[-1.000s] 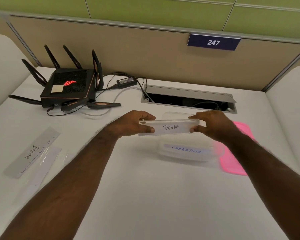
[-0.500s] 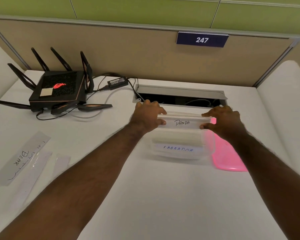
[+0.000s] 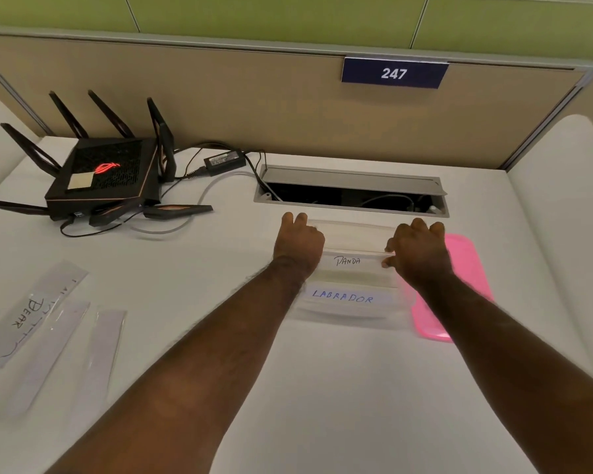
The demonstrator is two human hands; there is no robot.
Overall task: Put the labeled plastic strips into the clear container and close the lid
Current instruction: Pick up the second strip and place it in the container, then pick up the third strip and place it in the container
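Note:
A clear container (image 3: 351, 316) stands on the white desk, with a strip marked LABRADOR (image 3: 343, 298) showing through its near wall. A strip marked PANDA (image 3: 348, 261) sits inside the container's open top. My left hand (image 3: 298, 242) grips its left end and my right hand (image 3: 416, 249) grips its right end. The pink lid (image 3: 469, 268) lies flat on the desk, right of the container and partly behind my right forearm. More strips, one marked BEAR (image 3: 31, 311), lie at the desk's left.
A black router (image 3: 100, 176) with antennas and cables stands at the back left, with a power adapter (image 3: 225, 161) beside it. An open cable hatch (image 3: 351, 193) is set into the desk just behind the container. A partition wall carries a 247 sign (image 3: 394, 73).
Both hands have carried the PANDA strip forward and down, from above the container into its open top. The camera view has shifted a little.

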